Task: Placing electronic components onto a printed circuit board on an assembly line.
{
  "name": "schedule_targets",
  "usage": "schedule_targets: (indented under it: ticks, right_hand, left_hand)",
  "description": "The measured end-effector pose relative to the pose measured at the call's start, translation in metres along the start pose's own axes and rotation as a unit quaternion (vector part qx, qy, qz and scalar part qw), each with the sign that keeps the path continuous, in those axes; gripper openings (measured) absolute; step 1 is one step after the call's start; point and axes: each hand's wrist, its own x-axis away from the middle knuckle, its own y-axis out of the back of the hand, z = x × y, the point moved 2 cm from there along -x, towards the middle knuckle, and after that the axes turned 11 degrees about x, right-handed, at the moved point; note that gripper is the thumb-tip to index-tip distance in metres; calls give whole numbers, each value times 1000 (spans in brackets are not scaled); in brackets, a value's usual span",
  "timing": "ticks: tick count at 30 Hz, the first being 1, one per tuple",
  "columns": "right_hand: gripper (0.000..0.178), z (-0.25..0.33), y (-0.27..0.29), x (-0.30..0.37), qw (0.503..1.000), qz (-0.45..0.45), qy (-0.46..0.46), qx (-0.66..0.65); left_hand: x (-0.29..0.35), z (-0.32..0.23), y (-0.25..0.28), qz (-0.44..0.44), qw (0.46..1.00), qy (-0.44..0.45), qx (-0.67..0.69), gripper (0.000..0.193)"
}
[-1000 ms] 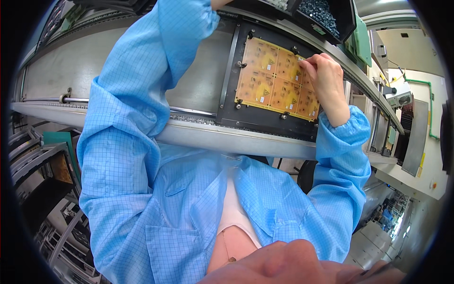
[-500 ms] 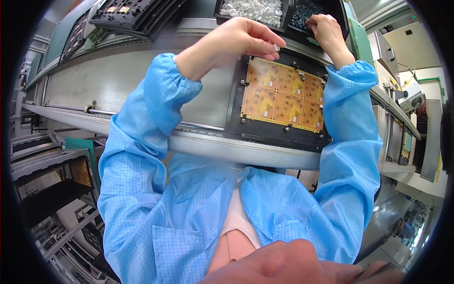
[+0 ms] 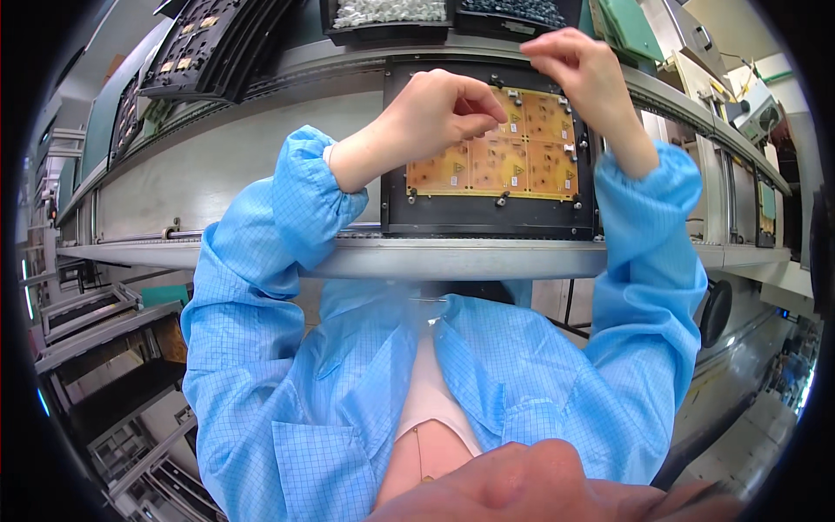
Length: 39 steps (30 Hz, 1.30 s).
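An orange-yellow panel of circuit boards (image 3: pixel 498 165) lies in a black carrier frame (image 3: pixel 470 217) on the metal rail table. Above the panel's left part is my left hand (image 3: pixel 439 113), its thumb and fingertips pinched together; what they hold, if anything, is hidden. Beyond the panel's far right corner, my right hand (image 3: pixel 589 80) hovers with thumb and forefinger closed in a pinch, its contents too small to make out. A small white part (image 3: pixel 570 151) sits near the panel's right edge. My left hand and wrist cover some of the boards.
Behind the carrier stand a black bin of small white parts (image 3: pixel 390 12) and another of small dark parts (image 3: pixel 513 9). Stacked black carriers (image 3: pixel 213 43) rest at the far left. Green boards (image 3: pixel 628 30) stand at the far right. The table's metal front rail (image 3: pixel 470 259) runs before me.
My right hand has come out of the dark-parts bin toward the panel. My left hand has lowered over the panel, and the white part in its fingers no longer shows. The view has shifted.
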Motion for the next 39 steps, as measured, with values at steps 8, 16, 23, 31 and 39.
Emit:
schedule_targets:
  ticks: [8, 16, 23, 31, 39]
  right_hand:
    - [18, -9, -11, 72, 978, 13, -108, -180]
    - [18, -20, -15, 77, 968, -15, -98, -231]
    - [18, -22, -13, 78, 970, -19, -79, -229]
    - [19, -26, -10, 80, 972, -27, -67, -224]
    - [17, -23, -2, 82, 955, -67, -105, -268]
  left_hand:
    - [-23, 10, -35, 45, 971, -89, -215, 16]
    - [-34, 20, -46, 71, 935, -133, -321, 14]
    - [-41, 2, -51, 124, 897, -121, -407, 14]
    - [-63, -12, -63, 188, 846, -74, -494, 8]
    - [-67, -16, -67, 195, 838, -90, -503, 10]
